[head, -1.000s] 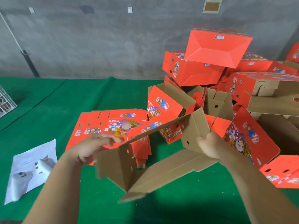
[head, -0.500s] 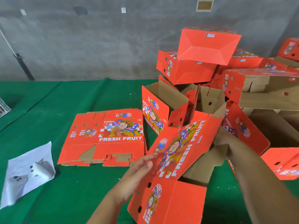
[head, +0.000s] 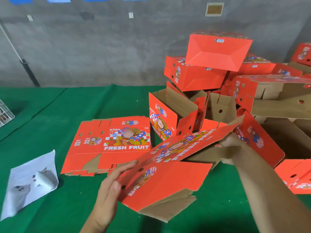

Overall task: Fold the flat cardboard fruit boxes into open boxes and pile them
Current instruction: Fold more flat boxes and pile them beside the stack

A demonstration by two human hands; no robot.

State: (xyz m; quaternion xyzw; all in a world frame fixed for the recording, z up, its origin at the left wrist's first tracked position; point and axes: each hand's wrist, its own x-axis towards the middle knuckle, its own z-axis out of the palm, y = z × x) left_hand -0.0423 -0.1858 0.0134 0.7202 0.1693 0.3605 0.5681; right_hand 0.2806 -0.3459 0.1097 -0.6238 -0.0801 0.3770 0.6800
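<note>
Since a moment ago the half-folded red cardboard fruit box [head: 168, 175] has tipped lower toward the green-covered floor [head: 50, 115], printed side up. The left hand [head: 109, 187] presses its near-left edge with straight fingers. The right hand [head: 230, 148] grips the brown far flap. A stack of flat red boxes [head: 107, 143] lies just left; the pile of folded red boxes [head: 218, 68] rises behind.

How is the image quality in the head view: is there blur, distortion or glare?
Head view: light is soft and even, with no glare. The box being folded and the right hand are slightly motion-blurred, while the flat stack reads sharply. Wide-angle distortion bends the wall edge; the left hand casts hardly any shadow.
</note>
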